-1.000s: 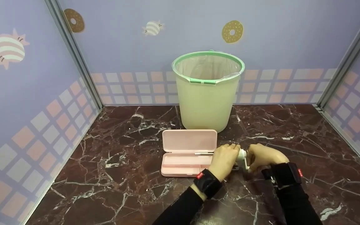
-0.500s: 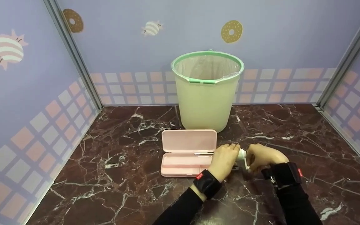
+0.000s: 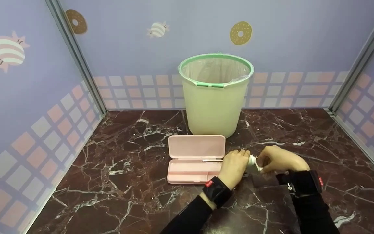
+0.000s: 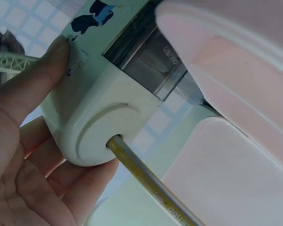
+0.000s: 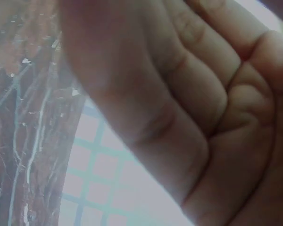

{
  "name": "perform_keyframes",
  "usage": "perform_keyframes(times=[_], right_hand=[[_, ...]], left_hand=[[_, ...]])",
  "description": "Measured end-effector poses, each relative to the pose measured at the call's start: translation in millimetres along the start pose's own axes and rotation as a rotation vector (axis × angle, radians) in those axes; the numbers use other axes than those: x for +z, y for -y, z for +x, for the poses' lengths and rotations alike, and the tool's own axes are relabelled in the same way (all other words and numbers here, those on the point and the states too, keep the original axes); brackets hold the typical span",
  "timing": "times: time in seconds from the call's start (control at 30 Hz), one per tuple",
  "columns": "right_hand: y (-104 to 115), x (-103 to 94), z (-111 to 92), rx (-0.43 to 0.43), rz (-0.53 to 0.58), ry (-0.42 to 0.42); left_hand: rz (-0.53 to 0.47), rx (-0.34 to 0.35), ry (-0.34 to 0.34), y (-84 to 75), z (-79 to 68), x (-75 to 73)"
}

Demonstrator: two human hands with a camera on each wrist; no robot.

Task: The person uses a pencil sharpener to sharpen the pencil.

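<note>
My left hand point(image 3: 234, 165) grips a crank pencil sharpener point(image 4: 92, 108), pale with a dark cartoon print and a clear shavings drawer. A gold-and-silver striped pencil point(image 4: 148, 176) is in its round hole, its other end pointing left over the pencil case. On the sharpener's right side, my right hand point(image 3: 281, 159) pinches the white crank handle point(image 3: 259, 168). Curled fingers point(image 5: 179, 94) fill the right wrist view, which leaves the crank out of sight. The pink pencil case point(image 3: 187, 166) lies with its lid up, its right end partly behind my left hand.
A pale green bin point(image 3: 214, 110) with a clear liner stands behind the pencil case. Patterned panels point(image 3: 135, 48) enclose the dark red marbled table point(image 3: 115, 195) at the back and both sides.
My right hand has swung slightly up and to the right, and the crank has turned with it from hanging down to slanting outward. The left hand stays almost still on the sharpener.
</note>
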State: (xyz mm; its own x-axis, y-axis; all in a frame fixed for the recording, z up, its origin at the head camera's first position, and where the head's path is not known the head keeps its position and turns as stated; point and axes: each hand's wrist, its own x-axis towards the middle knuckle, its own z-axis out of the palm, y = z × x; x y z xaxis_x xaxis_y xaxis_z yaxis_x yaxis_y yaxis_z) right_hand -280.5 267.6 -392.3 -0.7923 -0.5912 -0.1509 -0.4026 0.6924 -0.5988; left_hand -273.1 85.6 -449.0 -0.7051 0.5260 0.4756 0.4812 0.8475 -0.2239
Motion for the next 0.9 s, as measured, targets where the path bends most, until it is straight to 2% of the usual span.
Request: perform_keyframes(times=[0.27, 0.47, 0.7, 0.9], right_hand=[[-1, -6.7, -3, -0.077, 0.003, -0.038], [-4, -6.8, -2, -0.098, 0.006, -0.07], [-5, -5.7, 0, -0.083, 0.017, -0.079], [-4, -4.8, -1, -0.098, 0.0, -0.109]], left_hand=[[-0.005, 0.014, -0.02, 3.1, 0.4, 1.7], [0.003, 0.037, -0.004, 6.2, -0.8, 4.7], [-0.02, 0.043, 0.035, 10.5, -1.0, 3.9], [-0.007, 0.082, -0.012, 13.6, -0.3, 3.4]])
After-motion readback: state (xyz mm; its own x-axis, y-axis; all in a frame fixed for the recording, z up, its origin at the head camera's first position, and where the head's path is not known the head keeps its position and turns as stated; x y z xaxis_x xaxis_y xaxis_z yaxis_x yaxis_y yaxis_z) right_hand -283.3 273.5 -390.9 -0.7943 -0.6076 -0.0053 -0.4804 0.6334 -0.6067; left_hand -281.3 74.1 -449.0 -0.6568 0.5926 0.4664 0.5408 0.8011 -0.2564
